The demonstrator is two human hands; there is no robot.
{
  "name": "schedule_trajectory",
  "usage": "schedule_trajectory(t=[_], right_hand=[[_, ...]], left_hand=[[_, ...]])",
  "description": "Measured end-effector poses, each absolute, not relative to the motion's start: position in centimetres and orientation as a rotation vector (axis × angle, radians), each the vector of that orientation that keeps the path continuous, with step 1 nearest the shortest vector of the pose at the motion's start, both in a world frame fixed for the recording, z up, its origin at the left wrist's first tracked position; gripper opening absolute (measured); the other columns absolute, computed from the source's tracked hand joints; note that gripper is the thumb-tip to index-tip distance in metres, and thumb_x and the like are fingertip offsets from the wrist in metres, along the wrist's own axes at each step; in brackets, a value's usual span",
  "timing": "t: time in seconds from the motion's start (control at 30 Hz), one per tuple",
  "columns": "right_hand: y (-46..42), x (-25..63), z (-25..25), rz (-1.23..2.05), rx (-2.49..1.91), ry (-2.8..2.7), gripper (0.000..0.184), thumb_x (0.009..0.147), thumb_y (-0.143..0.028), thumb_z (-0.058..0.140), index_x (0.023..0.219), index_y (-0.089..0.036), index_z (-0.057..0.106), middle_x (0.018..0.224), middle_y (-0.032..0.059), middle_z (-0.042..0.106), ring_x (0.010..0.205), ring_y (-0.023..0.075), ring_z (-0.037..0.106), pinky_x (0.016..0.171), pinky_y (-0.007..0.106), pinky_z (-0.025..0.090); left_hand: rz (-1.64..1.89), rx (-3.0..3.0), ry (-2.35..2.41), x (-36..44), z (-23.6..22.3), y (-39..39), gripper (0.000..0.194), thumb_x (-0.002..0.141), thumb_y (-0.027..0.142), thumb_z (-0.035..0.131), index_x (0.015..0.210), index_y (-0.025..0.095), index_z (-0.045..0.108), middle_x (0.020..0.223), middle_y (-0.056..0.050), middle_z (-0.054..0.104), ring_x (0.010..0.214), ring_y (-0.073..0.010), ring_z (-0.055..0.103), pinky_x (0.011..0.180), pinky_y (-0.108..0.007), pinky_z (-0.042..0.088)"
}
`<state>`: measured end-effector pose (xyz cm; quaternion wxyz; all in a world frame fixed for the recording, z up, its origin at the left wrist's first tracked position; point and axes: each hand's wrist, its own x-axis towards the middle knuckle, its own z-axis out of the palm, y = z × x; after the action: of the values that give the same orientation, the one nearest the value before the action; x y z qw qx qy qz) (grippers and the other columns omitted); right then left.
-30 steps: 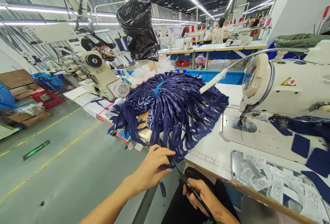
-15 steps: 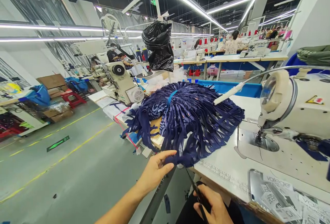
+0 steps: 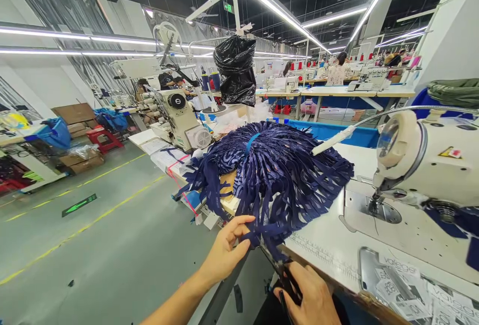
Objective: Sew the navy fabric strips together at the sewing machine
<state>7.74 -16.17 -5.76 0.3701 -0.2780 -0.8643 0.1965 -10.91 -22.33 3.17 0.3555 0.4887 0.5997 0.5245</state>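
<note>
A large bundle of navy fabric strips (image 3: 295, 185), banded at the top with a blue tie (image 3: 251, 144), spreads over the table's left corner. My left hand (image 3: 226, 250) pinches the hanging end of a navy strip between thumb and fingers at the table's front edge. In my right hand (image 3: 310, 292) are black-handled scissors (image 3: 283, 276), fingers through the handles. Their blades point up and left at the strips beside my left fingertips; the blade tips are partly hidden by fabric.
At right stands a white sewing machine (image 3: 430, 160), with a metal tray (image 3: 368, 270) of printed labels before it. Another machine (image 3: 179, 120) is at back left. A black plastic bag (image 3: 236, 70) hangs above the bundle. A white-tipped hose (image 3: 333, 141) reaches over the bundle's right side.
The scissors have moved up and the blades have come in among the strip ends. My left hand keeps its pinch in nearly the same place. The view has shifted slightly.
</note>
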Motion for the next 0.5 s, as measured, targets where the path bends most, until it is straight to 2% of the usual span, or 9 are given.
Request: schedule_trajectory(t=[0.27, 0.5], right_hand=[[-15.1, 8.0, -6.1, 0.436, -0.57, -2.323, 0.031, 0.084, -0.049, 0.048, 0.069, -0.021, 0.047, 0.054, -0.0024, 0.051, 0.048, 0.0145, 0.048, 0.045, 0.024, 0.031], [-15.1, 7.9, -6.1, 0.379, -0.588, -2.332, 0.033, 0.084, -0.048, 0.048, 0.066, -0.021, 0.045, 0.054, -0.0027, 0.051, 0.047, 0.0138, 0.049, 0.045, 0.024, 0.032]], left_hand=[[1.346, 1.317, 1.527, -11.0, 2.8, -22.2, 0.042, 0.075, 0.039, 0.057, 0.112, 0.019, 0.05, 0.073, 0.001, 0.052, 0.065, -0.0127, 0.048, 0.064, -0.025, 0.037], [1.309, 1.294, 1.535, -11.1, 2.8, -22.1, 0.043, 0.075, 0.039, 0.057, 0.113, 0.019, 0.051, 0.072, 0.001, 0.05, 0.065, -0.0129, 0.047, 0.063, -0.025, 0.038]])
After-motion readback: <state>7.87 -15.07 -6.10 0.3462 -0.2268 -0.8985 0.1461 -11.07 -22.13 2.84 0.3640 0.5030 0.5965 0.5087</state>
